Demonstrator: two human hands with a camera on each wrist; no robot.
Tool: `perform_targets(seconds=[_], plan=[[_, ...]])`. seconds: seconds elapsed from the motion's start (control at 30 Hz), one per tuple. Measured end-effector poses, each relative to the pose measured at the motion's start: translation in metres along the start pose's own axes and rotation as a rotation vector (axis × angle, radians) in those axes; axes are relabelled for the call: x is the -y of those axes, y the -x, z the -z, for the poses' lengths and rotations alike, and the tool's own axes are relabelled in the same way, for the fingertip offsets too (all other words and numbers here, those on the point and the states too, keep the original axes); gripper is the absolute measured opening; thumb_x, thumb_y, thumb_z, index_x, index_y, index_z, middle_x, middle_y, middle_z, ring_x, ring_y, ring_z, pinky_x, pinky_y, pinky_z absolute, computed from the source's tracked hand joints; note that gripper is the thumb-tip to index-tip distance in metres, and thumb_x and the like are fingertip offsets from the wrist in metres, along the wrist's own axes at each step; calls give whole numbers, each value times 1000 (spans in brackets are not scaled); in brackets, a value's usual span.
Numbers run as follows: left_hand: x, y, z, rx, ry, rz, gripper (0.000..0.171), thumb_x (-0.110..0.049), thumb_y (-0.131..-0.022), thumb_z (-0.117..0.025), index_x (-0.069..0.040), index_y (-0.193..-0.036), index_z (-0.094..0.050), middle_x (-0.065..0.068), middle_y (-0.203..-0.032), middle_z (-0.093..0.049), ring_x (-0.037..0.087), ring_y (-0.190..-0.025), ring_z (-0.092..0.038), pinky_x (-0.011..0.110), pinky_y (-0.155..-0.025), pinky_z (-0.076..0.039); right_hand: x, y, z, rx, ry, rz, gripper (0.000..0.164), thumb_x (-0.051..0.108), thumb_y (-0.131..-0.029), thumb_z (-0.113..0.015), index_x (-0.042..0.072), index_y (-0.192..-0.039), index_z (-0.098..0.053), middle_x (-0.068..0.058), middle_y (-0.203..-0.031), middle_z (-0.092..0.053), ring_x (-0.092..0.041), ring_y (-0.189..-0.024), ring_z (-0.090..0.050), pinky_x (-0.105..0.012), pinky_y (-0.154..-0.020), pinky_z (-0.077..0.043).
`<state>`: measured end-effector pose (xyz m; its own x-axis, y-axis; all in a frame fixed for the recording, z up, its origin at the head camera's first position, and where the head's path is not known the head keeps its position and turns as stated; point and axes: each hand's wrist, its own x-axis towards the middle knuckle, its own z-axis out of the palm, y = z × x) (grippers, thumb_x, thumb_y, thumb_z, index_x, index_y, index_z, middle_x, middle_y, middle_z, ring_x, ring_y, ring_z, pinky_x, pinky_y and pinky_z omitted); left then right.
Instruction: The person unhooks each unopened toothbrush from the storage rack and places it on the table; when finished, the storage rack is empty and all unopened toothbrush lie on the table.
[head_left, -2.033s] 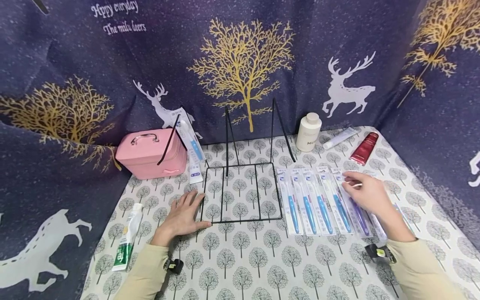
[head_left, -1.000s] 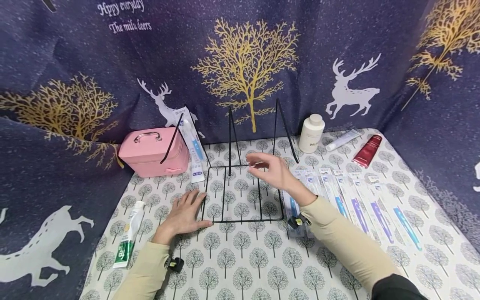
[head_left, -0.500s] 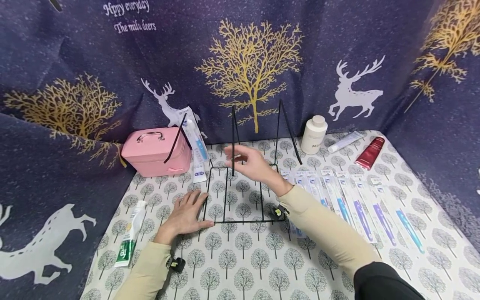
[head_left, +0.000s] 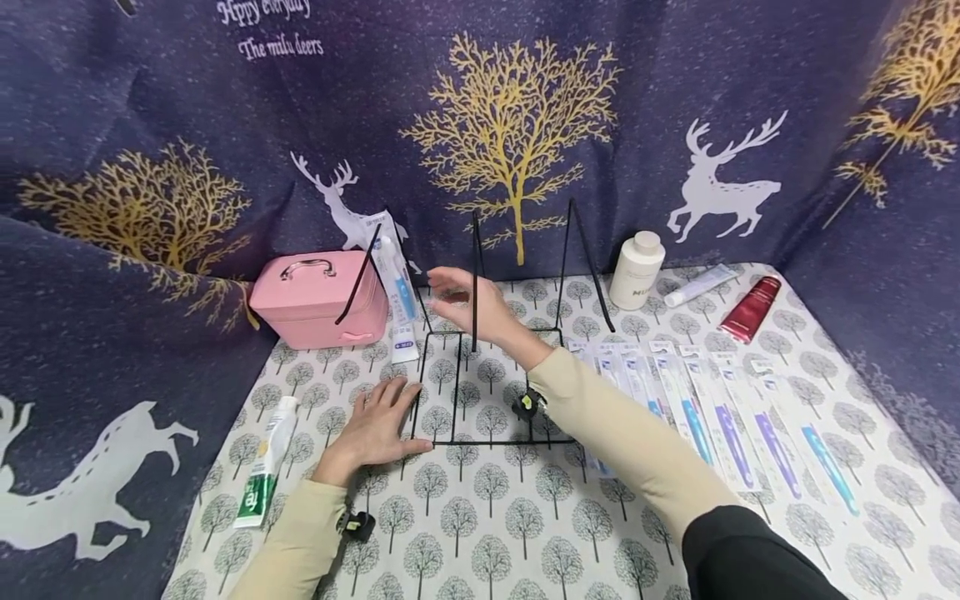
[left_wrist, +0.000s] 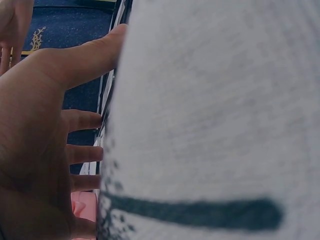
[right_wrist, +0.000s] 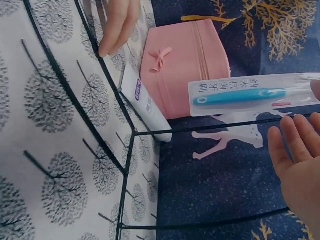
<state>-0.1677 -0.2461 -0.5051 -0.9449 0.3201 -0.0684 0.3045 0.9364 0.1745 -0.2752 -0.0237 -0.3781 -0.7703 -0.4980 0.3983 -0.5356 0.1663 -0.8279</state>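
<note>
My left hand [head_left: 378,425] rests with fingers spread at the left front corner of a black wire rack [head_left: 474,250]. The base lies on the table, and several rods slant up from its back. My right hand [head_left: 491,308] reaches among the rods, its fingers loosely bent with nothing visible between them. Just left of it a packaged blue toothbrush [head_left: 403,292] stands upright by the left rod; in the right wrist view the toothbrush pack [right_wrist: 240,95] passes near thumb and fingers, contact unclear. A white toothpaste tube [head_left: 405,346] lies below that pack.
Several packaged toothbrushes [head_left: 731,442] lie in a row right of the rack. A pink case [head_left: 318,304] stands back left, a green-and-white tube [head_left: 266,467] front left. Back right are a cream bottle [head_left: 636,275], a pale tube [head_left: 701,285] and a red tube [head_left: 750,308].
My right hand has left the row of packaged toothbrushes and moved left across the rack, toward the upright toothbrush pack. My left hand stays at the rack's corner.
</note>
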Motion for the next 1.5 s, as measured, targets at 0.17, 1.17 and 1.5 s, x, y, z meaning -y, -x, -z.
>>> perform_targets(seconds=[0.17,1.17,1.5], plan=[[-2,-2,-1,1,-7,0,101,-74,-63,-59,-23,-144,-28,13,-149,-23,40,-133,-24,70,-101,-18,-7,-15,-5,-27,-62,0,44,13,-86,-63,5,-127,-50,-14,-118,-59,-30,-108,-56,-33,-92,-49],[2,-2,-1,24,-18,17,102,-76,-63,-57,-25,-145,-24,11,-150,-20,37,-134,-23,68,-102,-18,-43,-54,-61,-193,-121,-91,42,19,-80,-71,10,-119,-57,-8,-106,-65,-15,-99,-61,-24,-84,-52],[3,-3,-4,17,-7,19,103,-77,-62,-58,-26,-145,-23,12,-150,-20,37,-134,-22,69,-102,-17,-47,-50,-70,-221,-28,-61,31,24,-80,-70,13,-108,-61,-1,-94,-67,-9,-86,-63,-20,-77,-51]])
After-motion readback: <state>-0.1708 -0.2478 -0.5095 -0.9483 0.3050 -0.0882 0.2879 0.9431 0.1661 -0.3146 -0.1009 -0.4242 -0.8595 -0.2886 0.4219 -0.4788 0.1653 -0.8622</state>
